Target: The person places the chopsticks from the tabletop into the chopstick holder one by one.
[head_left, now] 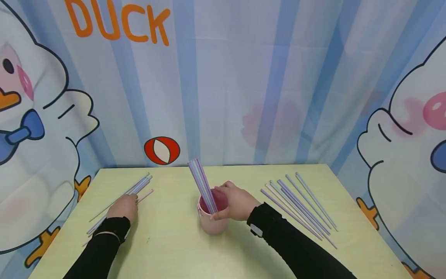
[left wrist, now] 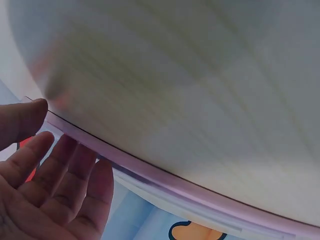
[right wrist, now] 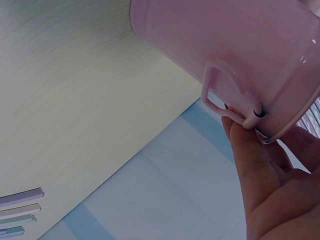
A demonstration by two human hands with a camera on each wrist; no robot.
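Observation:
Near the middle of the table stands a pink cup [head_left: 213, 224] with a small handle [right wrist: 209, 92]. My right hand [head_left: 237, 202] grips it at the rim, thumb at the front and fingers toward the back. A bundle of pastel straws [head_left: 203, 185] leans out of the cup to the left. On the left, my left hand [head_left: 123, 209] lies over a loose group of straws [head_left: 141, 185]. In the left wrist view its fingertips touch a pink straw [left wrist: 165, 181], fingers slightly bent and thumb apart from them. The hand hides part of that group in the head view.
Several more purple, blue and white straws [head_left: 301, 207] lie slanted on the right of the pale yellow table [head_left: 167, 248]. Behind the table's far edge hangs a blue striped curtain [head_left: 226, 77] with duck pictures.

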